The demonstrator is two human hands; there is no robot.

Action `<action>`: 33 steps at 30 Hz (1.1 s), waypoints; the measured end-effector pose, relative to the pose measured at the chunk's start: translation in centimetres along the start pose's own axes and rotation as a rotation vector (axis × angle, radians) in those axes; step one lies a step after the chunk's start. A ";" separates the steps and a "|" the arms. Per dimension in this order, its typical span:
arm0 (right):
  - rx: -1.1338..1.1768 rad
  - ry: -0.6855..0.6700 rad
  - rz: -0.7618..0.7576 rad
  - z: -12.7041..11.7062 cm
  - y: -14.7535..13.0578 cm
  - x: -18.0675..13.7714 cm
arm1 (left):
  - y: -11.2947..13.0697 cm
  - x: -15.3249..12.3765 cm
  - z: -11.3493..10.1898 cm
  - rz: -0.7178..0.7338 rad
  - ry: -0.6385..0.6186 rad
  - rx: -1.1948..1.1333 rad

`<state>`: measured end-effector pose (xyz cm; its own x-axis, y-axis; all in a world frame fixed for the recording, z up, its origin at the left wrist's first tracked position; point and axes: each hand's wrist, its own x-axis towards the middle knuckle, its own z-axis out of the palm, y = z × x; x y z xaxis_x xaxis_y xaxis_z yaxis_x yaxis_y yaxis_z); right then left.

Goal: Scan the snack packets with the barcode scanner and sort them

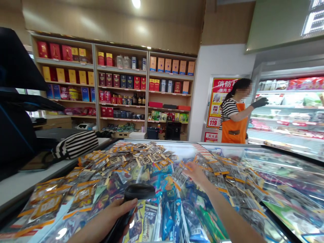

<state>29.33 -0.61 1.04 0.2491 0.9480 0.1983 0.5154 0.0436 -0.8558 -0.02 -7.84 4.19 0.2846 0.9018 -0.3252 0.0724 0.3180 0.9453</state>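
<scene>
My left hand [120, 213] is wrapped round the handle of a black handheld barcode scanner [139, 191], its head tilted over the freezer. My right hand [195, 172] reaches out at the middle, with fingers closed on the edge of a small clear snack packet [180, 176] with orange trim. More such packets lie on the freezer's glass top: a spread pile [144, 157] to the left with labels up, and another pile [227, 175] to the right of my right hand with mostly barcoded sides up. What my right fingertips pinch is partly hidden.
Through the glass, colourful frozen packs [169, 216] show inside the freezer. At left are a dark monitor [17, 67] and a black-and-white striped pouch [76, 144]. Shelves of boxes [121, 81] line the back wall. A person in an orange apron [234, 128] stands by a lit refrigerated display [288, 118].
</scene>
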 end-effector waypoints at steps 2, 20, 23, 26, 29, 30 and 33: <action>0.068 0.030 -0.015 -0.5 -0.8 0.7 | 0.2 -0.1 0.2 -0.018 -0.014 -0.015; 0.245 0.077 -0.034 -1.5 -1.1 2.7 | 0.9 0.3 3.2 -0.004 -0.245 0.009; 0.249 0.083 -0.033 -1.7 -0.9 2.7 | 0.7 0.3 3.0 -0.018 -0.193 -0.018; 0.249 0.087 -0.032 -1.8 -0.9 2.8 | 0.4 0.5 2.6 -0.016 -0.222 -0.017; 0.244 0.089 -0.023 -1.8 -0.9 3.1 | 0.3 0.7 2.2 -0.005 -0.272 -0.025; 0.241 0.091 -0.019 -1.8 -0.9 3.2 | 0.4 0.7 2.1 0.004 -0.272 -0.028; 0.229 0.095 -0.008 -1.7 -0.9 3.2 | 0.4 0.6 1.8 0.031 -0.264 -0.029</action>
<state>31.08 1.87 3.23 0.3274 0.9137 0.2408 0.3215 0.1319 -0.9377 1.91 -7.72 4.42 0.5257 0.8052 -0.2745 0.0331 0.3031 0.9524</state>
